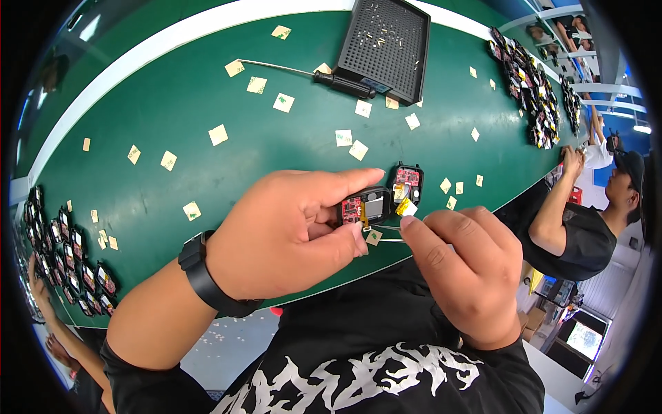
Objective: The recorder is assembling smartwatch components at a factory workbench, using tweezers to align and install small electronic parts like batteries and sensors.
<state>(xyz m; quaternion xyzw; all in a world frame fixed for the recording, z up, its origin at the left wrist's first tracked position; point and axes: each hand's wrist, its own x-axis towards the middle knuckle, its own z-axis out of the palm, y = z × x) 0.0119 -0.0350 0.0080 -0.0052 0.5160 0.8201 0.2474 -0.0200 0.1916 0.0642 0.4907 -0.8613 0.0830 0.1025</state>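
My left hand (289, 228) is closed around one half of a small black device housing (363, 209), with a red circuit board and a grey square part inside. Joined or close beside it lies a second housing half (407, 181), also with a red board. Thin metal tweezers (390, 240) reach from under my right hand (462, 262) toward the lower edge of the held half. The right fingers are pinched together, partly hiding the tool. By the thumb tip is a small part with yellow tape and a white end (407, 207); whether the fingers touch it, I cannot tell.
On the green table (241, 165) lie several small cream stickers (283, 103). A screwdriver (345, 84) rests against a black perforated tray (386, 48) with tiny metal pieces. Piles of opened housings stand at left (69, 255) and far right (527, 90). A co-worker (583, 221) sits at right.
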